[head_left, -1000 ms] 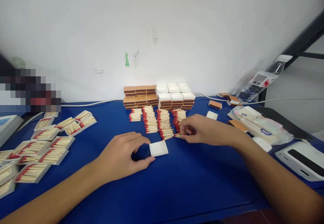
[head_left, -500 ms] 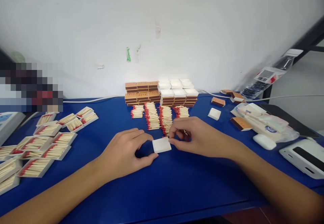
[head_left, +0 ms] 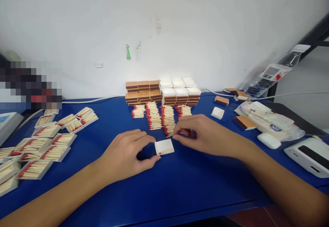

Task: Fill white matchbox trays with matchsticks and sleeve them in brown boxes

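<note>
My left hand (head_left: pixel 131 153) grips a small white matchbox tray (head_left: pixel 163 145) between thumb and fingers, at its left end. Along the tray's near side lies a match (head_left: pixel 166 151), its red head to the left. My right hand (head_left: pixel 196 134) hovers just off the tray's right end, fingers curled and thumb close to the index finger; whatever they may hold is too small to make out. Beyond the tray, several piles of red-headed matches (head_left: pixel 154 116) are laid in rows, the right ones partly hidden by my right hand.
Stacked matchboxes (head_left: pixel 144 95) stand against the wall, with white trays (head_left: pixel 177 91) on the right-hand stacks. Filled trays (head_left: pixel 36 168) cover the left side. At right are loose matchboxes (head_left: pixel 245 122), a plastic packet (head_left: pixel 272 122), a bottle (head_left: pixel 277 70) and a white device (head_left: pixel 308 156).
A match now shows inside the tray, which looked bare before. My right fingers have drawn slightly back from the tray's right end; my left hand keeps its hold.
</note>
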The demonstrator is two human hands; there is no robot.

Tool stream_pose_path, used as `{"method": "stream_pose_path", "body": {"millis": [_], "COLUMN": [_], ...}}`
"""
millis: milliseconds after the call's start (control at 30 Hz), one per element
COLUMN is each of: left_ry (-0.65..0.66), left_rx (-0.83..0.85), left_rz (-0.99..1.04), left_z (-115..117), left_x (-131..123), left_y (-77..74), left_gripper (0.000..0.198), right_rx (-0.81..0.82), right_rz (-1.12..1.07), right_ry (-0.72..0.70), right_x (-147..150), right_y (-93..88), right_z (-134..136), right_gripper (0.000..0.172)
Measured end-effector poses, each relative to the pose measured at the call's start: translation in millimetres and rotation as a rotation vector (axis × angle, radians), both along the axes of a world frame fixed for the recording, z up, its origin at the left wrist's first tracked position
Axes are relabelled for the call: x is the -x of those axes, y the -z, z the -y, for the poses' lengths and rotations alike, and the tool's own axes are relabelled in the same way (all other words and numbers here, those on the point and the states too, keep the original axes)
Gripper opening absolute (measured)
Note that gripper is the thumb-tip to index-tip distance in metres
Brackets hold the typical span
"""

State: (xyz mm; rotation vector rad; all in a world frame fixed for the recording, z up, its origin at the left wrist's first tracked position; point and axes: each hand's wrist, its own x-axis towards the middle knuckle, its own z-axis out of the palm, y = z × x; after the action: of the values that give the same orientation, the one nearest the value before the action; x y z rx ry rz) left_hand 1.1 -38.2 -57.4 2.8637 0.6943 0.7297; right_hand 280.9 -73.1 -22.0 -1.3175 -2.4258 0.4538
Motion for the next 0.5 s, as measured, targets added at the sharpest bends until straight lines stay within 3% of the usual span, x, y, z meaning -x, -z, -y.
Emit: {"method": "stream_pose_path", "body": {"millis": [100,200,500], "left_ry": [-0.003,0.004,0.025], "left_rx": [0.019,0.034,0.008], "left_rz": [0.003,0.005,0.005], "left_z": [0.0,-0.1,0.4], "left_x": [0.4,0.5,1.3], "left_y": [-0.2,0.1,0.2], "left_gripper": [0.021,0.021,0.024], "right_rx": [0.023,0.141,0.249], "right_rz": [0.117,0.16,0.164], "right_ry": [0.1,0.108,0.114], "right_x": [-22.9,-37.8,-34.3], "right_y": [-6.2,-9.4,1.5], "right_z": [-8.1,-14.0,-14.8], "right_gripper": [0.014,0.012,0.008]}}
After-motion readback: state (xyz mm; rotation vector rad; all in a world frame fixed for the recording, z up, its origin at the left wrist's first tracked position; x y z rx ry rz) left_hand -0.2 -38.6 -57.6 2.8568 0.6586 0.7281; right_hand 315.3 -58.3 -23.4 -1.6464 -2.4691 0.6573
